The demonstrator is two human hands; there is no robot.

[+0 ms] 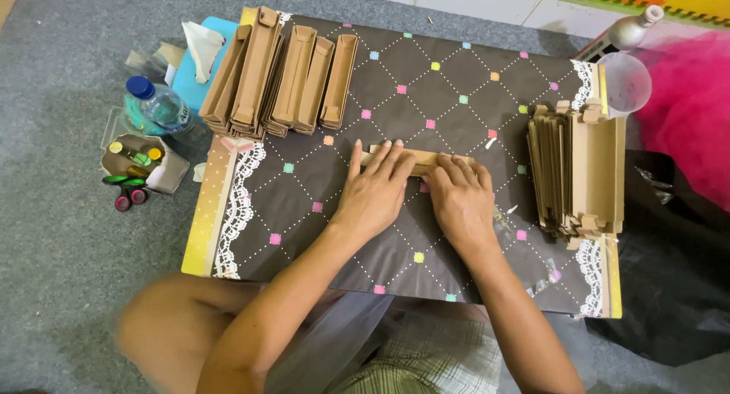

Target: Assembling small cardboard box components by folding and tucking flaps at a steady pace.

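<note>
Landmark = low table w/ dark brown diamond-pattern cloth, lace-trimmed ends (456, 105).

Off table's left edge, on grey carpet: small cardboard box of coloured-cap bottles (144, 163), green-handled scissors (125, 182) just below it, clear plastic water bottle w/ blue cap (156, 105) above, white tissue on light-blue box (199, 48) near table's top-left corner.

Table top-left: row of folded brown cardboard trays stood on edge (281, 78), packed touching each other.

Table centre: left hand (374, 192) flat, palm down, fingers spread, tips pressing on long narrow brown cardboard strip (418, 160). Right hand (460, 200) just beside it, also palm down, fingers bent over the strip's right part. Neither hand clenched; both pressing the strip onto cloth, not lifting it. Strip lies horizontal, mid-table, mostly covered by fingers.

Table right end: tall stack of flat brown cardboard blanks w/ tabs (582, 169), well apart from hands.

Off table's top-right corner: clear plastic measuring cup (625, 82), grey bottle top (635, 27) above it, pink fabric (692, 112) further right. Black plastic bag (669, 280) beside table's right edge.
</note>
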